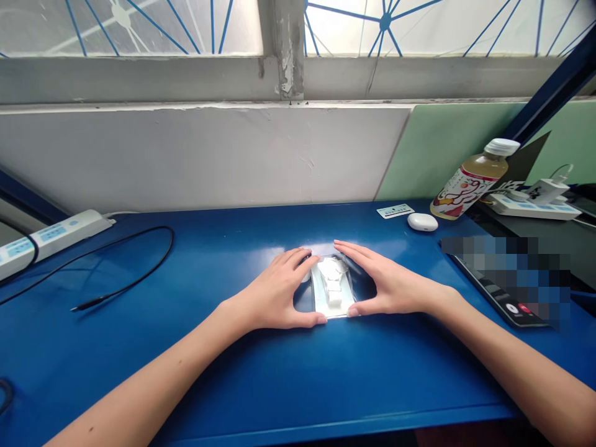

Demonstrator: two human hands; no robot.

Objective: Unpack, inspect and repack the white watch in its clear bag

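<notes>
A small flat package in clear, shiny wrapping [333, 292] lies on the blue table, with a white item inside whose kind I cannot make out. My left hand [282, 290] curves around its left side, thumb tip at the near left corner and index fingertip by the far left edge. On the other side, my right hand [391, 282] is spread, its thumb touching the near right corner and its fingers reaching past the far right edge. A small round object is partly hidden behind my left fingers. Neither hand is closed around the package.
A white power strip [56, 241] and a black cable [139, 282] lie left on the blue table [223, 385]. To the right are a card [395, 211], a white earbud case [423, 222], a drink bottle [472, 180], a phone [507, 298] and another power strip [535, 208].
</notes>
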